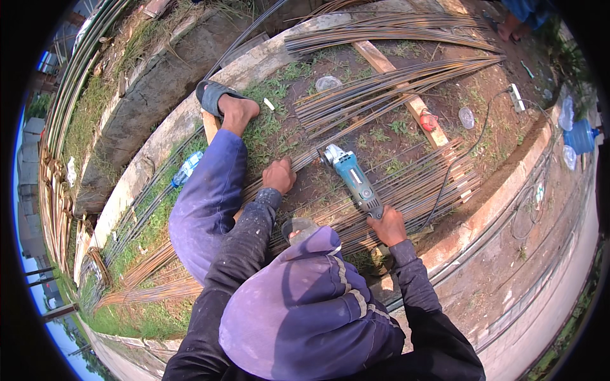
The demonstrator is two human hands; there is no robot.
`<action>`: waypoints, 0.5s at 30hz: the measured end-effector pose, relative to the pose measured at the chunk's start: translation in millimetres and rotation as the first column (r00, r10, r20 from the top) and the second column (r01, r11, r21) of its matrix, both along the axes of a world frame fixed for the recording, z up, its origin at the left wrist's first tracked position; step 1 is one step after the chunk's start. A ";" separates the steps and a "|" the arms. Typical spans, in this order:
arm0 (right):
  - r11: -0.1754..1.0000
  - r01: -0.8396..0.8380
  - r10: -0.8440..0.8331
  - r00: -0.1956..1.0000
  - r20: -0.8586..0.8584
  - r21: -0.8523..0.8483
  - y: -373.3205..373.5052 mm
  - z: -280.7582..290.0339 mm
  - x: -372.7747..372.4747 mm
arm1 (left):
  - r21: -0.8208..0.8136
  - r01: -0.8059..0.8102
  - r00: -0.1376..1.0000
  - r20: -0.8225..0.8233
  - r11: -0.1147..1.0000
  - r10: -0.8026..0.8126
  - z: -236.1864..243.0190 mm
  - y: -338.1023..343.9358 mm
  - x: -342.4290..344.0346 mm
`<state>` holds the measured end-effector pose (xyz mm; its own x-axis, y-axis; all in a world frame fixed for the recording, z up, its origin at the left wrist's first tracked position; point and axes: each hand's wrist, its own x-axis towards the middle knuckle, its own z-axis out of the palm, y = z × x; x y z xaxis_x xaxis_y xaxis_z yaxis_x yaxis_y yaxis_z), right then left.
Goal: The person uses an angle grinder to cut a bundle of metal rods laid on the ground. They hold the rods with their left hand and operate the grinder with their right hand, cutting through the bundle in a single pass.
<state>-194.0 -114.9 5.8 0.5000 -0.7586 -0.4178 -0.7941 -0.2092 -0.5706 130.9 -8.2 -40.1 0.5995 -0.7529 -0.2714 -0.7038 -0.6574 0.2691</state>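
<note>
My right hand (387,227) is wrapped round the rear end of a teal angle grinder (356,181). Its metal head points away from me, at or just over a thin bundle of steel rods (316,154); whether the disc touches them I cannot tell. My left hand (279,176) is closed round that bundle, a little left of the grinder's head. Beneath the grinder lies a wider spread of rusty rods (406,198). A dark cord (450,168) runs from near the grinder's rear to a white power strip (518,98) at the far right.
More rod bundles (394,82) rest across a wooden beam (381,60). My sandalled foot (232,105) is beside the low concrete edge (184,114). A water bottle (187,168) lies left of my leg, a blue jug (579,136) at the right. Another person's feet (510,28) show top right.
</note>
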 end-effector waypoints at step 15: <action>1.000 -0.022 0.022 0.999 -0.033 -0.016 -3.9 12.5 3.4 | -0.108 0.005 0.999 0.048 0.994 0.001 -3.3 4.4 -4.2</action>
